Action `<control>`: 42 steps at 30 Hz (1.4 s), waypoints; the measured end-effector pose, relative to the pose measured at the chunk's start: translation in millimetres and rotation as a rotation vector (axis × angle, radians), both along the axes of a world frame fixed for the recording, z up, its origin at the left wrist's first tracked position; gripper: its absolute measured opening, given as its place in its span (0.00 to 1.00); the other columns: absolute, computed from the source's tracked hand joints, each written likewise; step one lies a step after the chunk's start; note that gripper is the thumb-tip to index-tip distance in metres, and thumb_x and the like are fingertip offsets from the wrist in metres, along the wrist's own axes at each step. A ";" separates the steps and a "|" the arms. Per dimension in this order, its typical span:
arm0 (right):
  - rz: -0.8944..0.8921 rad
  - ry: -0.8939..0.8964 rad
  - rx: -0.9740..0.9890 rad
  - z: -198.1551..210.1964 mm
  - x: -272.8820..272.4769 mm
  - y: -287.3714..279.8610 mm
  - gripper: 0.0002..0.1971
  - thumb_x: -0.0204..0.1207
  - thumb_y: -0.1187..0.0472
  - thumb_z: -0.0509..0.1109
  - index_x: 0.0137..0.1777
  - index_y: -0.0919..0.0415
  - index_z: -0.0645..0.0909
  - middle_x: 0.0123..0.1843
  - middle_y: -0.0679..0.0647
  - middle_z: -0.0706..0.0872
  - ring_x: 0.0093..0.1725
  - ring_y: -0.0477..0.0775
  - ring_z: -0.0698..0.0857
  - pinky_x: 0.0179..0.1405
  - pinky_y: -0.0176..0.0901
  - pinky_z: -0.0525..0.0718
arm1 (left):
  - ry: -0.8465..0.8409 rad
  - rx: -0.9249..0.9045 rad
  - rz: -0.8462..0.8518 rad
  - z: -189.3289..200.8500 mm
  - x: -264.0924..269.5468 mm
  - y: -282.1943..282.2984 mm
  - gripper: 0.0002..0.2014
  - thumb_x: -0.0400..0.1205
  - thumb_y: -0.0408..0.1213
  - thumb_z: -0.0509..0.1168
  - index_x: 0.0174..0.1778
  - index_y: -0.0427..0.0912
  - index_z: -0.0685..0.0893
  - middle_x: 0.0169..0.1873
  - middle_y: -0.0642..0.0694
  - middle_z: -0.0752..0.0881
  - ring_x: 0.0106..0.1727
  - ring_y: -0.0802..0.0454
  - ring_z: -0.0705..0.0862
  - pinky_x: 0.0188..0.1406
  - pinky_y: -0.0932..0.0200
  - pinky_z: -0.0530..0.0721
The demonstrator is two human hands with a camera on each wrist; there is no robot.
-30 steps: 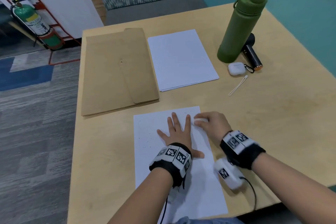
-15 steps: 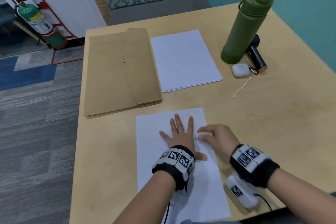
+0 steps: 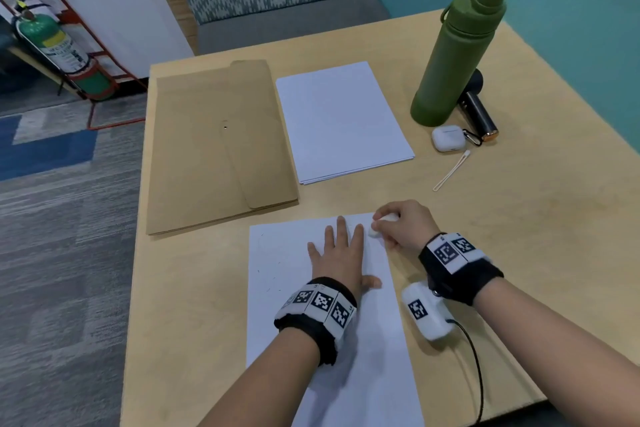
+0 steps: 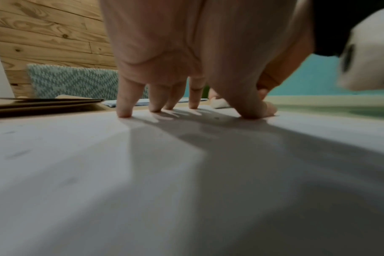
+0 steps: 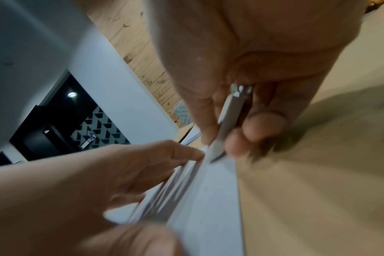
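A white sheet of paper lies on the wooden table in front of me. My left hand presses flat on it with straight, spread fingers. My right hand pinches a small white eraser-like piece against the sheet's far right corner, just right of the left index finger. In the right wrist view the piece sits between thumb and fingers, its tip on the paper. The left wrist view shows the piece beyond the thumb.
A brown envelope and a stack of white paper lie further back. At the back right stand a green bottle, a dark cylinder, a white earbud case and a thin white loop. The table's left edge drops to carpet.
My right hand slid the white piece toward me along the sheet's right side, then back out to the far corner. The left hand stayed flat on the paper.
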State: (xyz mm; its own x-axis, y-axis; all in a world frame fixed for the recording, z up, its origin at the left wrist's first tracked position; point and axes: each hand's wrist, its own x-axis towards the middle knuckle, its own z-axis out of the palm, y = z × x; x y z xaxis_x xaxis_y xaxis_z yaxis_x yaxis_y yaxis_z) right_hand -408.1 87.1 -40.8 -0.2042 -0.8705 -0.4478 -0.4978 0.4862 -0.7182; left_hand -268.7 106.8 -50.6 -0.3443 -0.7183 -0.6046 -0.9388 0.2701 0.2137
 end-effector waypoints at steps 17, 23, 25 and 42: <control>-0.081 -0.074 0.058 -8.2 5.5 15.1 0.03 0.71 0.65 0.71 0.37 0.60 0.84 0.19 0.56 0.81 0.12 0.47 0.77 0.16 0.34 0.76 | -0.069 0.047 0.020 6.3 -8.6 -5.0 0.54 0.76 0.57 0.68 0.82 0.46 0.33 0.81 0.43 0.31 0.83 0.38 0.40 0.75 0.30 0.55; -0.142 -0.174 0.086 -6.5 1.6 0.9 0.08 0.72 0.68 0.71 0.32 0.61 0.83 0.17 0.54 0.81 0.14 0.49 0.80 0.20 0.38 0.82 | -0.083 0.038 0.006 5.7 -8.5 -4.6 0.54 0.77 0.58 0.67 0.82 0.45 0.33 0.81 0.42 0.31 0.83 0.38 0.40 0.75 0.30 0.55; -0.215 -0.180 0.027 -7.3 4.7 -10.1 0.08 0.73 0.68 0.71 0.32 0.61 0.83 0.19 0.56 0.81 0.14 0.49 0.79 0.20 0.37 0.82 | -0.086 0.040 0.004 6.8 -8.5 -4.3 0.53 0.77 0.58 0.67 0.82 0.45 0.33 0.81 0.42 0.30 0.83 0.38 0.40 0.75 0.30 0.55; -0.050 -0.127 0.142 -1.4 11.4 14.1 0.05 0.71 0.69 0.70 0.35 0.63 0.83 0.21 0.58 0.83 0.14 0.49 0.79 0.19 0.38 0.81 | -0.095 0.010 0.035 5.1 -6.5 -3.4 0.57 0.76 0.61 0.65 0.80 0.38 0.29 0.81 0.45 0.30 0.84 0.43 0.40 0.78 0.36 0.56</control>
